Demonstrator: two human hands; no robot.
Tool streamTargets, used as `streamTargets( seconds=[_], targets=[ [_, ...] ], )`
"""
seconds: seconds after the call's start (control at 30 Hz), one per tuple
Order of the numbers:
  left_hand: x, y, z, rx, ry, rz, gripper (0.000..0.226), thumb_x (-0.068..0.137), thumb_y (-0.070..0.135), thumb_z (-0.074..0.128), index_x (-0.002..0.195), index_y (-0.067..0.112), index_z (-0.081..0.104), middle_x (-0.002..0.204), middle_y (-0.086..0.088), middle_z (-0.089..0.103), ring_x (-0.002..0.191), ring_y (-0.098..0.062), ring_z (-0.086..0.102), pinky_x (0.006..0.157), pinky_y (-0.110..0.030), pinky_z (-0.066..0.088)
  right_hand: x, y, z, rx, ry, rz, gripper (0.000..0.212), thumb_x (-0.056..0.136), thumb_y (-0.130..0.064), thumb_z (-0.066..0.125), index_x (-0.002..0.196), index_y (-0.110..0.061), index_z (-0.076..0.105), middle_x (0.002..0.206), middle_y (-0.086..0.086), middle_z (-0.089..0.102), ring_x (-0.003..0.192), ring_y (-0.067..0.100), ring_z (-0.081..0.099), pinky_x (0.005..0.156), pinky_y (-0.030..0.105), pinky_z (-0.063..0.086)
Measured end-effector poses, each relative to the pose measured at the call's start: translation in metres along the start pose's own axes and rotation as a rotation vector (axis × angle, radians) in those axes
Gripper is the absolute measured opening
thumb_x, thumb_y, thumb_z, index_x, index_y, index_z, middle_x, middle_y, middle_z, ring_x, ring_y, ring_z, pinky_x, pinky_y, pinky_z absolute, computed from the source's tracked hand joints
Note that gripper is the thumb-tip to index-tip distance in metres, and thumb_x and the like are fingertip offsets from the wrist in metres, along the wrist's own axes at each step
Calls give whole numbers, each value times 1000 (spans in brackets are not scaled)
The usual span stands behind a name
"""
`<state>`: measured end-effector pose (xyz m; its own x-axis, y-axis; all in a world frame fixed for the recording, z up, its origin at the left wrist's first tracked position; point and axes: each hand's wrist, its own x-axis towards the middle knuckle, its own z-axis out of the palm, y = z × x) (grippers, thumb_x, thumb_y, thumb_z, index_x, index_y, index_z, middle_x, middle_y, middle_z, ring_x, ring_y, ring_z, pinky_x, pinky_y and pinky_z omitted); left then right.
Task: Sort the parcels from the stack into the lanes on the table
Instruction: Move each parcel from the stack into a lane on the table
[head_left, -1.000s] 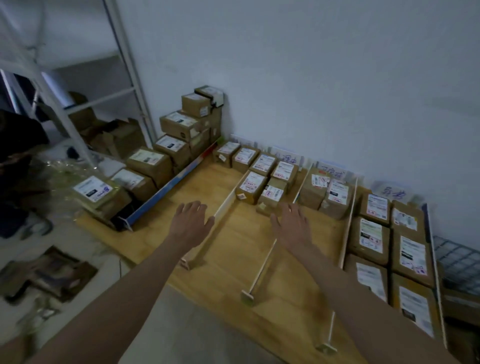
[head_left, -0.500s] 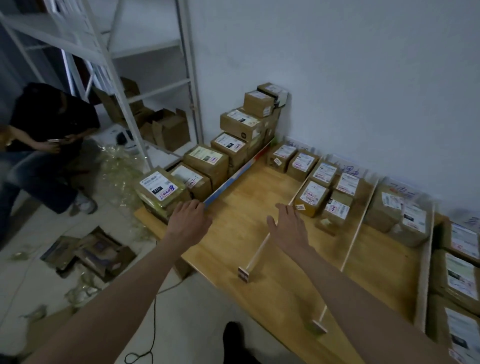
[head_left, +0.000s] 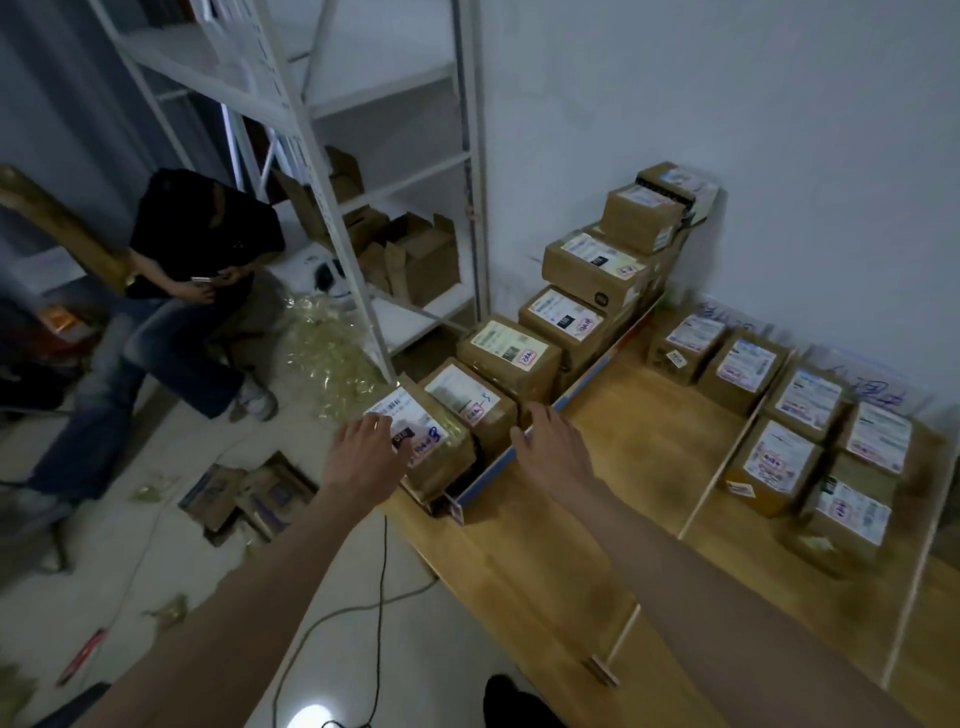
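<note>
Parcels (head_left: 592, 312) sat stacked in a stepped row at your 11 o'clock, running from the table's (head_left: 597, 561) near left corner up to the wall. Your left hand (head_left: 363, 457) lay on the nearest parcel (head_left: 441, 447), fingers spread loosely over its label, touching but not curled round it. Your right hand (head_left: 550, 447) hovered at 12 o'clock, fingers relaxed and holding nothing, just beside the blue divider (head_left: 587, 379) that fenced off the stack. Sorted boxes (head_left: 805, 415) filled the far ends of the lanes at 2 o'clock. At 9 o'clock a person (head_left: 171, 301) sat by the metal shelf (head_left: 332, 156).
</note>
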<state>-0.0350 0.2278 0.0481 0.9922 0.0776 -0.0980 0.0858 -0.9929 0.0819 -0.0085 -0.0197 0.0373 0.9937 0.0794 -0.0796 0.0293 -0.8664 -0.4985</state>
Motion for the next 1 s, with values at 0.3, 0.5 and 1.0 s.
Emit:
streamTargets(
  seconds=[0.3, 0.5, 1.0],
  targets=[
    [25, -30, 25, -409, -191, -393, 63, 99, 53, 39, 143, 8, 38, 140, -15, 45, 127, -33, 48, 99, -45, 42, 75, -63, 53, 134, -336, 20, 48, 103, -39, 42, 146, -18, 37, 139, 11, 50, 130, 30, 48, 102, 48, 47],
    [41, -29, 46, -815, -356, -542, 55, 98, 49, 47, 131, 5, 45, 123, -12, 61, 105, -32, 63, 94, -42, 53, 84, -69, 77, 173, -459, 124, 59, 100, -51, 41, 144, -11, 44, 143, 13, 51, 135, 31, 45, 109, 49, 42],
    [79, -48, -12, -635, -200, -70, 60, 100, 58, 26, 121, 14, 60, 112, -10, 68, 99, -29, 64, 84, -36, 49, 64, -96, 39, 342, -265, 220, 34, 100, -39, 53, 104, -8, 66, 107, 5, 71, 93, 17, 66, 75, 27, 54]
  ],
)
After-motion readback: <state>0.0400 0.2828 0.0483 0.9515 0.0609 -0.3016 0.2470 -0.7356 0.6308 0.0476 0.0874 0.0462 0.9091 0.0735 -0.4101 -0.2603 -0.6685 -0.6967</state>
